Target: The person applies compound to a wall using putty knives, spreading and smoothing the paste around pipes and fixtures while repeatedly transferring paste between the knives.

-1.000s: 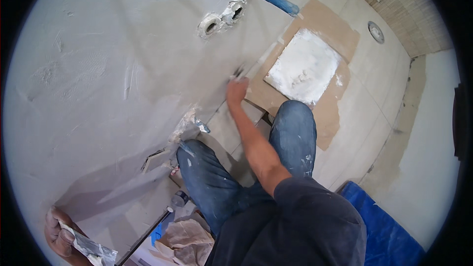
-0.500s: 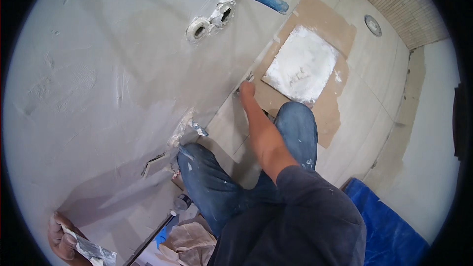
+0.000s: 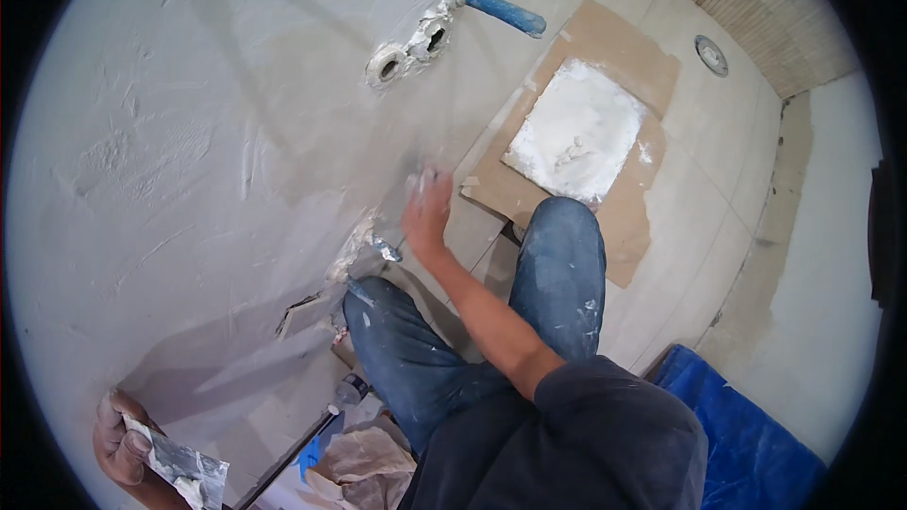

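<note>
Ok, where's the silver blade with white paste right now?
At the head view's lower left, the silver blade is in the left hand, left of the crumpled brown paper.

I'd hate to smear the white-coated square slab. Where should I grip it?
Probably by the near left edge of the slab, coming from left of the knee: it lies flat on brown paper, its top coated white, and that edge shows some thickness. I can't tell whether there's clearance underneath.

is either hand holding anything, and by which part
Left hand: a flat, metallic silver plate smeared white, gripped at its upper-left end. Right hand: too blurred to tell.
</note>
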The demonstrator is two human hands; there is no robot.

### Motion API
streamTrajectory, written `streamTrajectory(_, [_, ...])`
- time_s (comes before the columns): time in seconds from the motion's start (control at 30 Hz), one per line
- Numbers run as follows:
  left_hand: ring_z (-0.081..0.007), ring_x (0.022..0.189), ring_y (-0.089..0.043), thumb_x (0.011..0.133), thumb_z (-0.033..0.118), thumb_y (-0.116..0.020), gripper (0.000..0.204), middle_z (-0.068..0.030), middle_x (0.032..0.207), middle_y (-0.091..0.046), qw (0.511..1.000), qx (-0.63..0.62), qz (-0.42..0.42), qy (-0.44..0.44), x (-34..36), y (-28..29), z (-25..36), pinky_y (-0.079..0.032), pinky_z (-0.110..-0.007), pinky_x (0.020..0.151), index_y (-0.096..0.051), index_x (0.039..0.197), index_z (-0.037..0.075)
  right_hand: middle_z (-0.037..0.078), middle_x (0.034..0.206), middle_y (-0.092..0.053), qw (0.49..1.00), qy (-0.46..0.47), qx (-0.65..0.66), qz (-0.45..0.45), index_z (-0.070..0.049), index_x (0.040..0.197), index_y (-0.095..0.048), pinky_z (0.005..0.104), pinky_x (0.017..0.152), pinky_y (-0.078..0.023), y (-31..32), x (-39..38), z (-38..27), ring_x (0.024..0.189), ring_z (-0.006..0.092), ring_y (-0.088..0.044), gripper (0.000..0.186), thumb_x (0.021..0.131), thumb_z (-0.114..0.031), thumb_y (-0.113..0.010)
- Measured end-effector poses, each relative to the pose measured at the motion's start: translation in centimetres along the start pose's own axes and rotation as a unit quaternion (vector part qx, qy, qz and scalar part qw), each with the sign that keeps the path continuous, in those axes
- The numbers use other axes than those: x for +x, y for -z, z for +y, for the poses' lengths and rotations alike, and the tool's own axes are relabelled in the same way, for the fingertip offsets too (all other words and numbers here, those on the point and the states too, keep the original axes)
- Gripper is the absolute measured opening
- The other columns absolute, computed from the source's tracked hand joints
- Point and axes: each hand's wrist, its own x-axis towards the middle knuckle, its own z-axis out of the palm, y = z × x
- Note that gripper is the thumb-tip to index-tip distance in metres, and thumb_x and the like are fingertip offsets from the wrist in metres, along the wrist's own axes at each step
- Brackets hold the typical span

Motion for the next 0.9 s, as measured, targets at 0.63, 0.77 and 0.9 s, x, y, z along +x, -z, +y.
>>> streamTrajectory(0.63, [-0.0116,0.044,-0.043,0.072,0.033,-0.080,0.046,-0.0042,0.061,-0.045,0.997,-0.042,-0.049,0.037,0.4,0.6,0.8,-0.034,-0.023,0.041,-0.048,0.076,0.000,0.031,0.110,-0.060,0.832,-0.487,0.268,-0.005,0.011,0.112,-0.056,0.0478,0.090,-0.045,-9.5,8.0,14.5,0.103,0.0442,-0.059,0.041,0.081,-0.017,-0.056])
streamTrajectory(0.77, [-0.0112,0.043,-0.043,0.072,0.035,-0.079,0.047,-0.0036,0.062,-0.044,0.997,-0.028,-0.056,0.040,0.2,0.7,0.3,-0.031,-0.024,0.040,-0.048,0.077,0.000,0.025,0.108,-0.057,0.983,-0.144,0.099,0.062,0.006,0.109,-0.054,0.0447,0.092,-0.042,-5.2,2.6,5.0,0.100,0.0400,-0.055,0.030,0.089,-0.016,-0.054])
streamTrajectory(0.9, [-0.0107,0.044,-0.041,0.072,0.037,-0.078,0.047,-0.0032,0.061,-0.044,0.998,-0.018,-0.043,0.044,0.0,0.9,0.3,-0.029,-0.024,0.040,-0.048,0.077,0.001,0.028,0.116,-0.052,0.993,-0.018,0.120,0.002,0.009,0.117,-0.051,0.0460,0.093,-0.041,-0.8,-2.0,2.1,0.113,0.0419,-0.050,0.035,0.090,-0.014,-0.054])
